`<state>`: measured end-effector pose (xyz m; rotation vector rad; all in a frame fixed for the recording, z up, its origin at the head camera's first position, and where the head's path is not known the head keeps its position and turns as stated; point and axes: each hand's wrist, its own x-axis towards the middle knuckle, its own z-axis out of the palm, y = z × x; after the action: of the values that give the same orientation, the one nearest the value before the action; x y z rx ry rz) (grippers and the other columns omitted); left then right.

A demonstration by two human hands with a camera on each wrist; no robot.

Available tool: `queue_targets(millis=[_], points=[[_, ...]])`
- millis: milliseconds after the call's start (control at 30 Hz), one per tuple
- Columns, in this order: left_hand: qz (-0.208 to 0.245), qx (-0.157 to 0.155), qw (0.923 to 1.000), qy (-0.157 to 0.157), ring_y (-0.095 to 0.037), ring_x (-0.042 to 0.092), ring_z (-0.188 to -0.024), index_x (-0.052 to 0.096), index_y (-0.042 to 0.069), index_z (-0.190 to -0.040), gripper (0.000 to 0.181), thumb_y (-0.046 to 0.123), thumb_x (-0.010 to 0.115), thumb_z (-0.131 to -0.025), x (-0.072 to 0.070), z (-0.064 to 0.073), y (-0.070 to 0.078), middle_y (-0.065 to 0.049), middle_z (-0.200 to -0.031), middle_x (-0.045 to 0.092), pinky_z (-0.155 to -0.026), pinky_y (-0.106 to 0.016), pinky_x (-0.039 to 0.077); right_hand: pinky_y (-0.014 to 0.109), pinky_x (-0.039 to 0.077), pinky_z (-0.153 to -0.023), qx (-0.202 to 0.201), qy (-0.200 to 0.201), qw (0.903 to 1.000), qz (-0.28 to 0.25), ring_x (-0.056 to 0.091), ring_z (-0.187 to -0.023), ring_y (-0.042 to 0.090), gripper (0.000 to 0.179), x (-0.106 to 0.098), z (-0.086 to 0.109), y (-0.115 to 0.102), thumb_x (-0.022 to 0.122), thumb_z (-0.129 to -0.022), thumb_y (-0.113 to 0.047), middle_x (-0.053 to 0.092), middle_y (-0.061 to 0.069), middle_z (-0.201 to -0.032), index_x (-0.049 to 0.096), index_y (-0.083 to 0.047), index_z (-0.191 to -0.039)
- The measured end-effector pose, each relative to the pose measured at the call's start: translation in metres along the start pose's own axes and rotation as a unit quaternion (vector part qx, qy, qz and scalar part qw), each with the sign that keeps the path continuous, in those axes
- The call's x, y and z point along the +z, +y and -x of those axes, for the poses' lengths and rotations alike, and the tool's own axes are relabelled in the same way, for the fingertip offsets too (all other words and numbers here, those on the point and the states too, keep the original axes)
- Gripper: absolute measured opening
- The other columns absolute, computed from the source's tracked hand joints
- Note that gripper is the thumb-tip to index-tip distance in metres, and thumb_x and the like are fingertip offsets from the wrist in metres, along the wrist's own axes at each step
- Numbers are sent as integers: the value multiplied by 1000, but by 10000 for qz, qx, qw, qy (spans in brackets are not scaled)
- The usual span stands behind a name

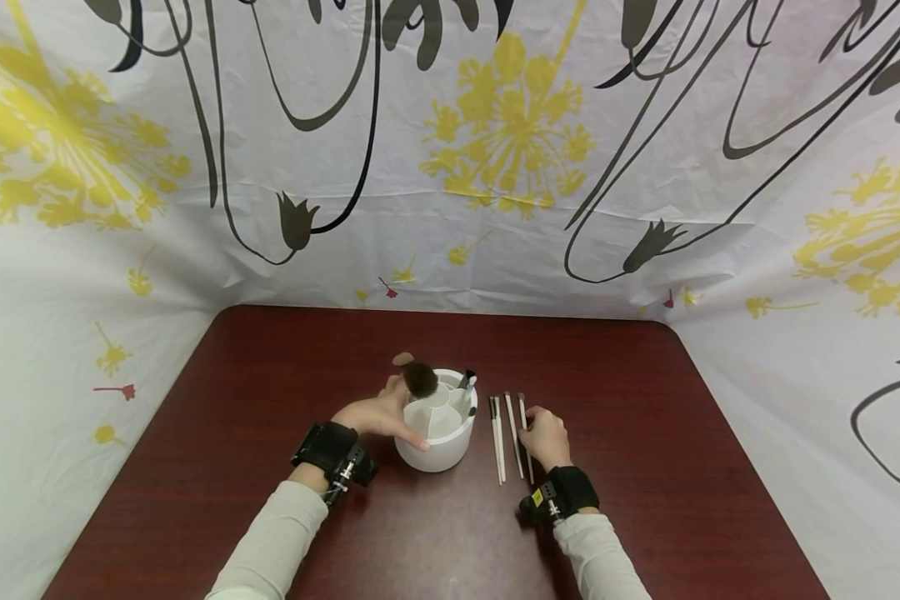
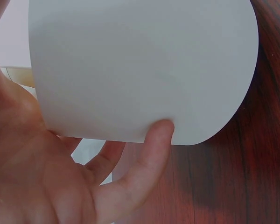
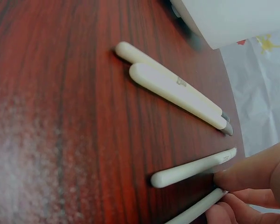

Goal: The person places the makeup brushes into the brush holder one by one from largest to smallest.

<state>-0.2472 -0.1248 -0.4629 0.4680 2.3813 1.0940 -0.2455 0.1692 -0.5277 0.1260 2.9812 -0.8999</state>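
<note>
A white round makeup brush holder [image 1: 437, 454] with several compartments stands on the table. My left hand [image 1: 378, 414] grips its left side; in the left wrist view a fingertip [image 2: 159, 128] presses the smooth wall [image 2: 144, 70]. A large fluffy dark brush [image 1: 421, 379] rises from the holder near that hand, and smaller brushes [image 1: 468, 383] stand at its right side. My right hand [image 1: 547, 437] pinches the rightmost makeup brush [image 3: 196, 209] lying on the table. Left of it lie another thin pale-handled brush [image 3: 191, 169] and a close pair of brushes [image 3: 177, 95].
The dark red wooden table [image 1: 285, 350] has rounded far corners. White cloth [image 1: 390, 250] with yellow and grey flower prints hangs behind it and along both sides. A black camera strap sits on each wrist.
</note>
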Motion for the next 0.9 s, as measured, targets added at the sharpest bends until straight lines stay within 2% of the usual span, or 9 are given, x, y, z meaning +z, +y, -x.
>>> queue_targets(millis=[533,700,900], points=[[75,57,9999,38,-47,-3,-131,13,21,-142,112,34,84,-57,1,0,-1,-25,-145,-1,-101,-63,7,30,40,-50,-88,-7,9999,-129,52,-59,18,32,-6,1,1,64,-77,-5,57,8,-72,59,4,-108],[108,41,9999,-2,-46,-9,-132,11,21,-142,113,33,84,-57,0,0,0,-25,-145,-5,-101,-64,4,31,41,-52,-260,225,9992,-220,53,-61,18,34,-15,1,-5,66,-75,-6,58,9,-75,59,1,-107],[79,24,10000,-8,-47,-7,-131,11,21,-142,112,34,84,-57,1,1,1,-25,-145,-5,-101,-64,5,28,37,-51,-624,746,9936,-567,45,-57,15,32,-28,3,-18,65,-71,-2,54,5,-71,60,-1,-103]])
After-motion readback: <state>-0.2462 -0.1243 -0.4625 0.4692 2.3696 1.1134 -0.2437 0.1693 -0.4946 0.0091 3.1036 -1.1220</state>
